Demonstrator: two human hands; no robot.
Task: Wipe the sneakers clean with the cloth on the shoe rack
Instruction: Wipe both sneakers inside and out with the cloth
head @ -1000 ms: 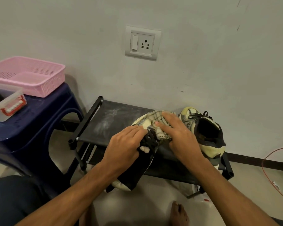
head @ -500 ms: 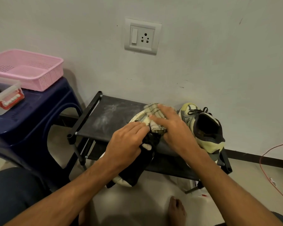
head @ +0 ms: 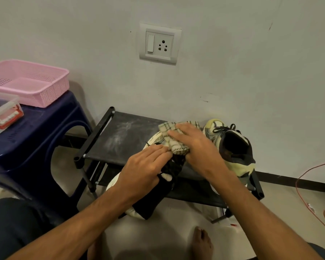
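Obs: left hand (head: 144, 166) clamped round the tilted sneaker (head: 148, 205), heel hanging off the shoe rack (head: 120, 136) toward 6 o'clock. The right hand (head: 197, 147), fingers flat, presses the checked cloth (head: 174, 141) on its toe at 12 o'clock; second sneaker (head: 235, 152) upright at 3 o'clock

One checked cloth (head: 174, 139) lies bunched on the toe of a pale tilted sneaker (head: 150, 205) overhanging the dusty black shoe rack (head: 118, 139); second sneaker (head: 235, 152) stands upright beside it.
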